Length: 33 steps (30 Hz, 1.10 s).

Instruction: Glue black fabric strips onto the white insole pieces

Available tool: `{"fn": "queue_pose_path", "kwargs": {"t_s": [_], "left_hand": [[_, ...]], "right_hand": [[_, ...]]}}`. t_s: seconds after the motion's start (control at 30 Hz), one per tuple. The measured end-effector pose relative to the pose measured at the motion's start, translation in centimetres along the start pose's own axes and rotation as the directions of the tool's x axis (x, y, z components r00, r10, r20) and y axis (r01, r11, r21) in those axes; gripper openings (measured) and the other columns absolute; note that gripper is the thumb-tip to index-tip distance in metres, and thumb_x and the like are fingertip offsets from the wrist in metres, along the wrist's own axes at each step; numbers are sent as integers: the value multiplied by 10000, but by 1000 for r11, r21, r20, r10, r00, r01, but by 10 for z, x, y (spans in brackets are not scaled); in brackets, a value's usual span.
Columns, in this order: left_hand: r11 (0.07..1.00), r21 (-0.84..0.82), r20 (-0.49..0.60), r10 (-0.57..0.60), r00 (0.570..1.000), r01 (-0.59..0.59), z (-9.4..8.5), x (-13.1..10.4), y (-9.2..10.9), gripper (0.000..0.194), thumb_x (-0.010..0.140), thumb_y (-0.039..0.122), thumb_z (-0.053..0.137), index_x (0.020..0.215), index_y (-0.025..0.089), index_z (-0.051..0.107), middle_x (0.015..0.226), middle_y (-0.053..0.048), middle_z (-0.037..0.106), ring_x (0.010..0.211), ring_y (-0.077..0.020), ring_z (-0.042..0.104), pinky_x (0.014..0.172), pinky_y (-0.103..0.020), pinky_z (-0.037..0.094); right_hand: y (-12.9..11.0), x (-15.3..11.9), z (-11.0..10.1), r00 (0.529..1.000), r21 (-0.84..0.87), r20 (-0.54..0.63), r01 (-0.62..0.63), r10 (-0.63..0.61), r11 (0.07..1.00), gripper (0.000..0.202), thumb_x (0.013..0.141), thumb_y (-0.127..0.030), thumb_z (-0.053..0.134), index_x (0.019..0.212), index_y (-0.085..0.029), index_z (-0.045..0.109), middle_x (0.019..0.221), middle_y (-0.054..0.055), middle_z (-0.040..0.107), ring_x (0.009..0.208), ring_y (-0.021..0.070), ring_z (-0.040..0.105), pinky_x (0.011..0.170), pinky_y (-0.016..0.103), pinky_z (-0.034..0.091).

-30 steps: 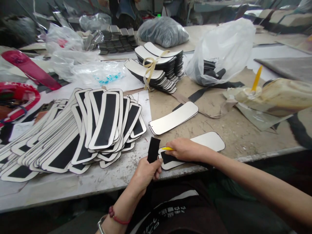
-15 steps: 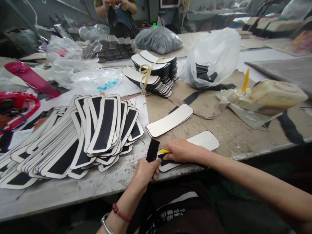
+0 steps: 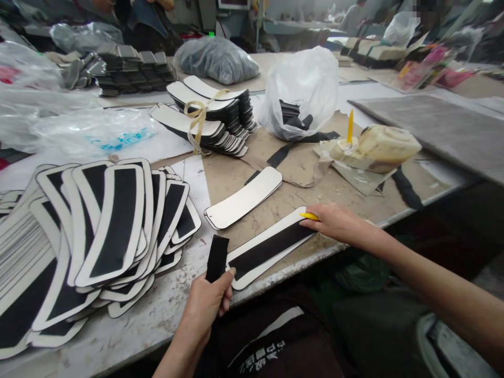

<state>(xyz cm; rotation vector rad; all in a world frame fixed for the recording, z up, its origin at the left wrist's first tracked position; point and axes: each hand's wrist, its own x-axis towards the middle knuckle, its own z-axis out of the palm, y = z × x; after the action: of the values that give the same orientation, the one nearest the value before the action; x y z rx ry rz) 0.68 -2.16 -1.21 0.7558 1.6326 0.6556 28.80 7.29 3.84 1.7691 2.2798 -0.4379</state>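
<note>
At the table's front edge lies a curved white piece [image 3: 248, 278] with a black strip [image 3: 271, 242] along its length. My left hand [image 3: 207, 302] is closed around a short bunch of black strips [image 3: 217, 257], its thumb touching the left end of the white piece. A slim yellow pointed tool [image 3: 309, 216] is held in my right hand [image 3: 334, 223]; those fingers are at the right end of the laid strip. Just behind, a few curved white pieces [image 3: 244, 199] lie stacked, bare side up.
On the left spreads a large pile of white pieces with black strips [image 3: 118, 220]. Farther back are a tied bundle [image 3: 212, 118], a clear bag [image 3: 303, 89] of black strips, and a glue bottle [image 3: 386, 147] with a yellow spike. Another person [image 3: 145, 21] stands behind.
My right hand has moved right along the white piece, from its left end to its right end, and the black strip now lies along it. The camera view has turned right.
</note>
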Motion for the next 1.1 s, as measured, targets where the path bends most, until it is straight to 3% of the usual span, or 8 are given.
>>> {"fn": "queue_pose_path", "kwargs": {"t_s": [0.1, 0.27, 0.73, 0.93, 1.1], "left_hand": [[999, 30, -28, -10, 1000, 10, 1, -2, 1, 441, 672, 499, 627, 432, 169, 459, 304, 9, 418, 292, -84, 334, 349, -208, 243], [998, 37, -32, -40, 999, 41, 2, -1, 1, 454, 658, 530, 638, 444, 171, 461, 298, 10, 420, 290, -86, 332, 351, -209, 240], [994, 74, -64, -79, 995, 83, 5, 0, 5, 483, 614, 585, 649, 430, 175, 473, 302, 1, 423, 295, -96, 334, 350, -223, 238], [991, 112, -70, -59, 996, 67, 8, 0, 7, 488, 662, 570, 621, 427, 171, 470, 299, -3, 420, 301, -94, 330, 370, -222, 240], [989, 96, -97, -101, 990, 110, 5, -2, 5, 508, 605, 615, 641, 406, 184, 462, 292, 0, 408, 298, -100, 327, 361, -234, 241]], "right_hand": [[-8, 8, 5, 998, -110, -28, -60, 58, 992, 286, 881, -443, 453, 882, -203, 609, 936, 94, 669, 890, 277, 611, 704, 323, 412], [-10, 16, 5, 998, -152, 8, -60, 62, 987, 287, 877, -434, 489, 911, -183, 625, 954, 107, 670, 890, 280, 620, 694, 321, 433], [-1, 27, 13, 998, -110, 58, -14, 21, 994, 293, 881, -427, 487, 926, -173, 626, 954, 115, 678, 914, 277, 624, 712, 311, 435], [0, 27, 15, 998, -89, 54, -13, 18, 996, 304, 877, -434, 483, 921, -172, 632, 964, 121, 674, 903, 276, 624, 698, 301, 437], [3, 32, 17, 997, -22, 79, -4, 6, 1000, 309, 876, -422, 485, 944, -164, 641, 998, 145, 662, 940, 294, 611, 743, 336, 444]]}}
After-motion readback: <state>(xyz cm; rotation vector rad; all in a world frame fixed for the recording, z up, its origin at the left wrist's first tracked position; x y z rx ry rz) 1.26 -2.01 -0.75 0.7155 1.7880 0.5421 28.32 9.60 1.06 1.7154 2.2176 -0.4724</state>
